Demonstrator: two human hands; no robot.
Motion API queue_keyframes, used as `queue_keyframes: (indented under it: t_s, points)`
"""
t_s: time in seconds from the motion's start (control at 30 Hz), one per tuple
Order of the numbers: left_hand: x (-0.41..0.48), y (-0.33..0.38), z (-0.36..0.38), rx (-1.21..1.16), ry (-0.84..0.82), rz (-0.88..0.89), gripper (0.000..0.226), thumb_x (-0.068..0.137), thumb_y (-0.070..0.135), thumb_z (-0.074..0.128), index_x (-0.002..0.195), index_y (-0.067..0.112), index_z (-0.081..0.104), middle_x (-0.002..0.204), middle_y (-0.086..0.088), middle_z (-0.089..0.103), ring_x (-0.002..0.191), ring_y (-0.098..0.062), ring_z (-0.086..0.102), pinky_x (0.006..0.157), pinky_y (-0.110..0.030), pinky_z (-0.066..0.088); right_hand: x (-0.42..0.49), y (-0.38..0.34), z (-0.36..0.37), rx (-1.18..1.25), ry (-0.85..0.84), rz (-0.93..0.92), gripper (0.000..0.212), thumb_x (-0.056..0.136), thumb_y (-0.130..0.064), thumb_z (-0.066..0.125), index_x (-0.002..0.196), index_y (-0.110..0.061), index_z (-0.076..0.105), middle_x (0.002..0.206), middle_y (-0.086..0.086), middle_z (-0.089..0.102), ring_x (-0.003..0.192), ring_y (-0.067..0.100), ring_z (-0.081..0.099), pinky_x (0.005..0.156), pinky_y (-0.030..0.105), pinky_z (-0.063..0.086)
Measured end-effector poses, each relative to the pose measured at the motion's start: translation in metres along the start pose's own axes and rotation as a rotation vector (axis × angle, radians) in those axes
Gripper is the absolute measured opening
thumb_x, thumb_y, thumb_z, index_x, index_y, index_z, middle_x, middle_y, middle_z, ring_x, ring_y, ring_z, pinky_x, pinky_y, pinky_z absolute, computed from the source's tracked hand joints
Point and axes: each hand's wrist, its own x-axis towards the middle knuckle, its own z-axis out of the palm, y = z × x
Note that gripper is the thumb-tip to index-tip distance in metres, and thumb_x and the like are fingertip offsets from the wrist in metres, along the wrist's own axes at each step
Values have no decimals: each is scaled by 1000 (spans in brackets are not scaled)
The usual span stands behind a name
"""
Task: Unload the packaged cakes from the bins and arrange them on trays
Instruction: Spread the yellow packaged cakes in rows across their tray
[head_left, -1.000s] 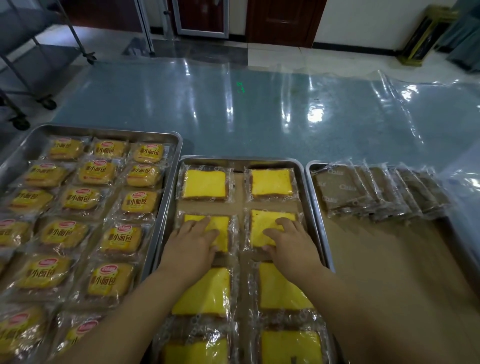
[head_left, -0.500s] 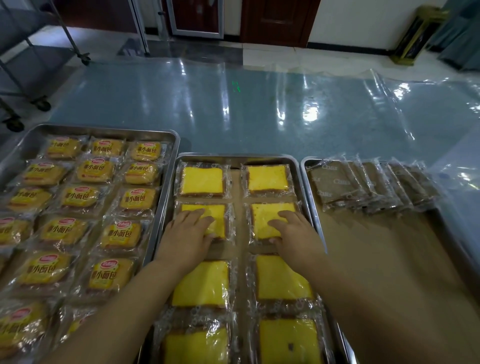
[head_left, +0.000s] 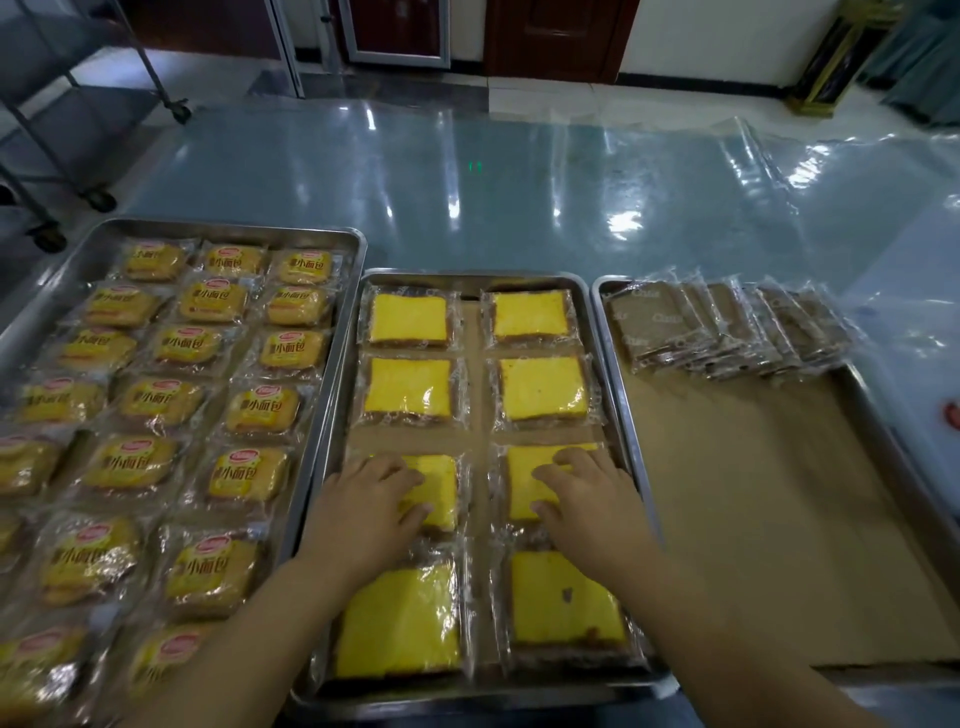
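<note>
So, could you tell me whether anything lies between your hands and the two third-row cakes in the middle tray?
Nothing visible does. The left hand rests flat on the left third-row cake and the right hand on the right third-row cake, with the fingers straight and touching the packaging directly.

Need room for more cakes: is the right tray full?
No, mostly empty: the right tray holds one row of brown packets along its far end; the rest lies bare.

Trays (head_left: 605, 332) brushed metal; cake wrappers (head_left: 470, 395) glossy clear plastic (crinkled); liner (head_left: 753, 493) matt paper.
</note>
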Motion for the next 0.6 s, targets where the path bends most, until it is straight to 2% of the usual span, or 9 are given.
queue_keyframes:
  t_s: [0.1,0.2,0.43,0.6]
  points:
    - [-9,0,6,53,-48,-8,45,88,50,52,129,32,53,142,8,41,129,-17,34,100,-36,35,-6,2,7,-43,-29,-4,40,91,-39,54,130,-32,51,141,-2,39,130,21,32,100,37,32]
    - [-8,3,7,68,-47,-17,47,89,48,51,133,32,48,148,8,33,134,-16,26,106,-36,30,-4,6,8,-48,-18,4,41,90,-39,55,131,-33,51,143,-2,37,131,21,32,102,37,31]
    - [0,2,4,54,-33,-20,47,91,43,52,135,27,47,149,3,33,136,-20,23,110,-35,22,4,9,4,-18,-26,35,43,91,-34,55,134,-29,49,145,1,36,132,22,30,104,36,29]
    - [-18,7,4,-46,29,-21,45,89,36,59,131,21,53,144,-1,40,135,-21,27,109,-37,25,-16,12,3,51,21,-24,41,94,-31,53,134,-25,50,145,2,38,134,21,29,107,36,30]
